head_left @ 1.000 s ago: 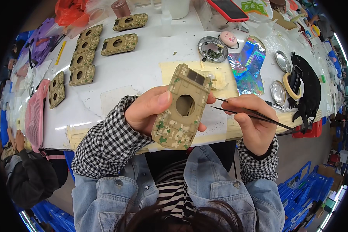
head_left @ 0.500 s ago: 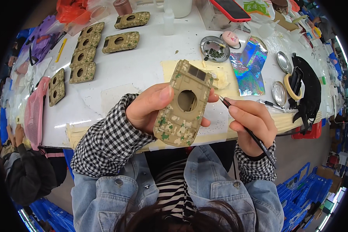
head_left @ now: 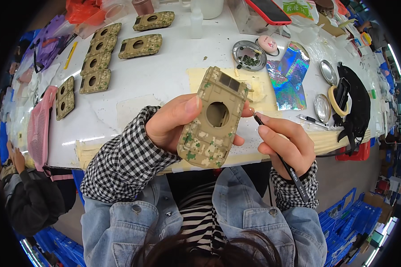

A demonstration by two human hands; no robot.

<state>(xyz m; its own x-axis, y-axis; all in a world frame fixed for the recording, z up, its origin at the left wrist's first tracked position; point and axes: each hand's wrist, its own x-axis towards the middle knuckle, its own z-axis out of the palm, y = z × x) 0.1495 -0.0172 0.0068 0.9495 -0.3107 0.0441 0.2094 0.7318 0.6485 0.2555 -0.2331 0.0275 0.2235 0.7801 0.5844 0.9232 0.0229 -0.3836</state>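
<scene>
My left hand [head_left: 173, 116] is closed round a camouflaged model tank hull [head_left: 206, 143], tilted above the near table edge. Its upper face shows a round opening and a dark grille; my thumb presses one side and fingertips show at the other. In a pinch, my right hand [head_left: 290, 141] grips black tweezers [head_left: 292, 174], their fine tip close to my left fingertips at the hull's right side. Whether the tip holds anything is too small to tell. Beyond lies a round metal dish [head_left: 237, 50] of small dark green parts.
Several more hulls [head_left: 140, 46] lie at the far left, near a yellow pen-like stick [head_left: 70, 56] and a pink mesh bag [head_left: 42, 129]. Toward the right are a shiny holographic pouch [head_left: 289, 84], metal lids [head_left: 321, 107], a tape roll [head_left: 334, 100], a craft knife [head_left: 312, 120] and a red-cased phone [head_left: 268, 11].
My right hand has shifted slightly left, and the tweezers have turned a little, their rear end swinging lower and left. The hull has moved slightly up and right in my left hand.
</scene>
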